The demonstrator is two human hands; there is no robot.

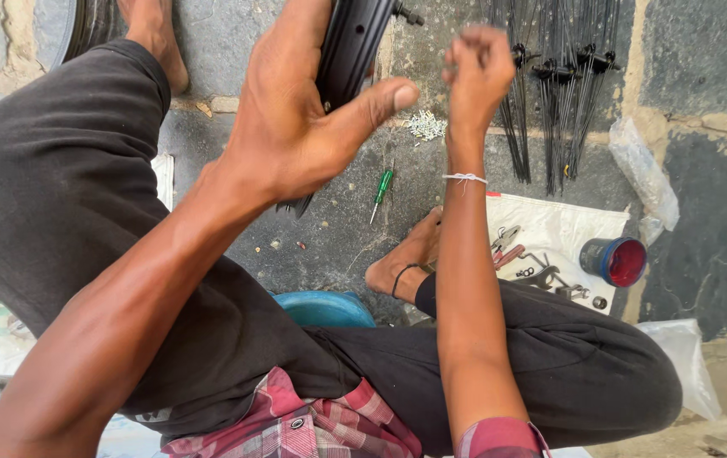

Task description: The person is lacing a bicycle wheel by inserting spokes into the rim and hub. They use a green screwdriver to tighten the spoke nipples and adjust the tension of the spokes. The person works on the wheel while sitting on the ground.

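Now the left hand (296,127) wraps its fingers around the black metal bicycle wheel rim (348,51), thumb splayed wide, holding it upright above the stone floor (338,220); the right hand (475,72) is pinched tightly shut just beside the rim, on something too small to tell; the rim looks stiff and light, best gripped across its channel; a green-handled screwdriver (382,188) and black spokes (550,93) lie below.
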